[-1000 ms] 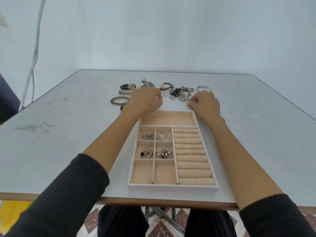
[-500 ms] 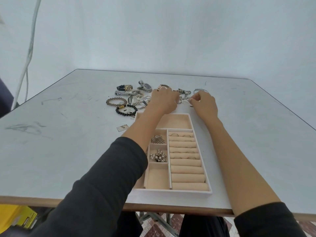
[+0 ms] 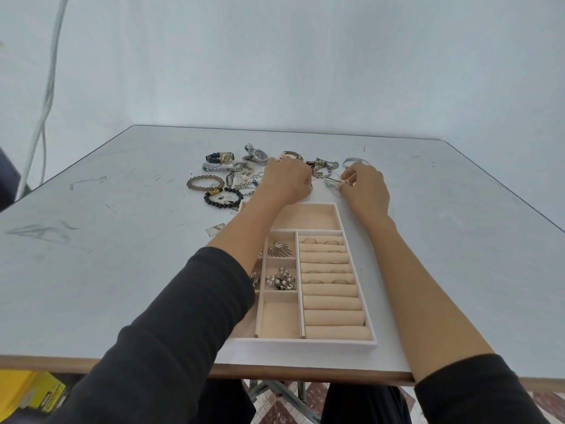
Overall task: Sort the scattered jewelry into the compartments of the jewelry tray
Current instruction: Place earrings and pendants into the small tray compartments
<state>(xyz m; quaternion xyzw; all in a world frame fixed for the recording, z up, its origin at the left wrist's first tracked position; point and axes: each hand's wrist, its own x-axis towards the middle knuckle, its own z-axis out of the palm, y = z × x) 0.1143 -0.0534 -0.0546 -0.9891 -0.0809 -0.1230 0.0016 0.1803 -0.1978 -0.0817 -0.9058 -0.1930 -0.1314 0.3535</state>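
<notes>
Jewelry tray sits at the near edge of the table, its front wall just short of the table lip. Ring rolls on the tray's right hold several rings; two small middle compartments hold a leaf brooch and a pearl cluster; wide far compartment bare. Loose jewelry pile lies just past the tray's far edge, spreading left: brown bead bracelet, black bead bracelet, watches. Left hand is curled knuckles-up at the pile; whether its grip holds anything, cannot tell. Right hand pinches a thin chain, grip closed on it. Open table to far left and right of the tray; forearms cross above the tray's left half and right rim.
</notes>
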